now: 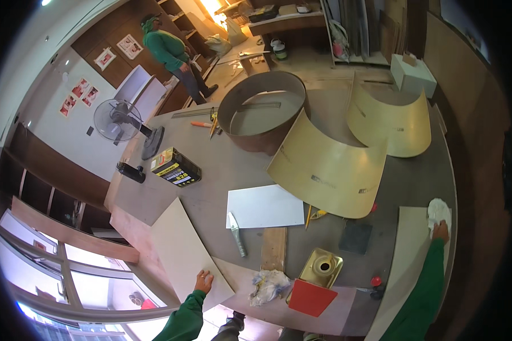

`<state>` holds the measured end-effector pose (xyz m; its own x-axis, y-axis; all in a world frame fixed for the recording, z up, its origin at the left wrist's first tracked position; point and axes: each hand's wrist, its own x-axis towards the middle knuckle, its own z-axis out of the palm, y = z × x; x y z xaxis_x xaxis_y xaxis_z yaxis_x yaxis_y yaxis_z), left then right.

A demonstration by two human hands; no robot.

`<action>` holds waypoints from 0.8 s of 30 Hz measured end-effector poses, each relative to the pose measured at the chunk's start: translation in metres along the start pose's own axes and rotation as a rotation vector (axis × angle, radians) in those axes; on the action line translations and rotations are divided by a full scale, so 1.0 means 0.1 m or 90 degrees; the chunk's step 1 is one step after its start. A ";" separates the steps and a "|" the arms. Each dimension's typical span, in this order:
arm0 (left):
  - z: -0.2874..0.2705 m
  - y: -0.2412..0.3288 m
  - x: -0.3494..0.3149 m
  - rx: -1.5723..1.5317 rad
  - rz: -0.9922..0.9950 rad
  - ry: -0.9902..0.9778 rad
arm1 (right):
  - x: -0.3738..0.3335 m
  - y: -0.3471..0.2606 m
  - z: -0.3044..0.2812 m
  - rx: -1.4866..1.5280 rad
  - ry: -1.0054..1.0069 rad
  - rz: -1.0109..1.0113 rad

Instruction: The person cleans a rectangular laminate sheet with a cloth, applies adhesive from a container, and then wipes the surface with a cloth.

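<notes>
My left hand [203,281] lies on the near end of a pale flat board [185,244] at the left of the table, fingers resting on its surface. Far to the right, my right hand [441,232] is closed on a crumpled white cloth [439,211], pressed on a long pale strip of board [407,256]. Between my hands are a wadded white rag [267,287], an open gold-coloured tin [329,262] and a red flat piece [313,298] against its near side. A scraper-like tool [237,237] lies partly on a white panel [270,206].
Two curved yellowish sheets [330,170] [398,125] and a brown hoop [261,136] stand on the table [210,199]. A black-and-yellow can [176,167] and a fan [119,120] are at the left. A person in green [168,51] stands beyond the table.
</notes>
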<state>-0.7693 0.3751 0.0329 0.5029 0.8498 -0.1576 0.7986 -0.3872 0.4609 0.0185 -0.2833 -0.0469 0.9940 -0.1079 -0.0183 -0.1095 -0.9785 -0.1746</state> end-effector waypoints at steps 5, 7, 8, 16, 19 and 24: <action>0.15 -0.07 -0.01 -0.116 -0.019 0.065 | -0.16 0.11 -0.72 0.416 0.043 0.076; 0.19 -0.21 -0.13 -0.146 -0.043 0.100 | -0.49 0.05 -1.07 0.676 0.113 0.005; 0.07 -0.30 -0.16 -0.101 -0.032 0.106 | -0.85 -0.32 -1.26 0.777 0.118 0.009; 0.53 -1.07 -0.01 0.111 0.095 0.250 | -4.33 -3.28 -3.64 0.942 -0.351 -0.429; 0.22 -1.60 -0.05 0.334 0.186 0.406 | -5.47 -4.36 -3.29 0.851 -0.473 -0.659; -0.21 -1.03 -0.27 -0.083 -0.219 0.348 | -7.00 -4.85 -1.23 0.543 -0.443 -0.687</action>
<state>-0.8718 0.3995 0.0079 -0.0416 0.9899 0.1359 0.8198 -0.0439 0.5710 -0.6244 0.2455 0.1722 0.4275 0.9001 0.0845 0.4306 -0.1205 -0.8945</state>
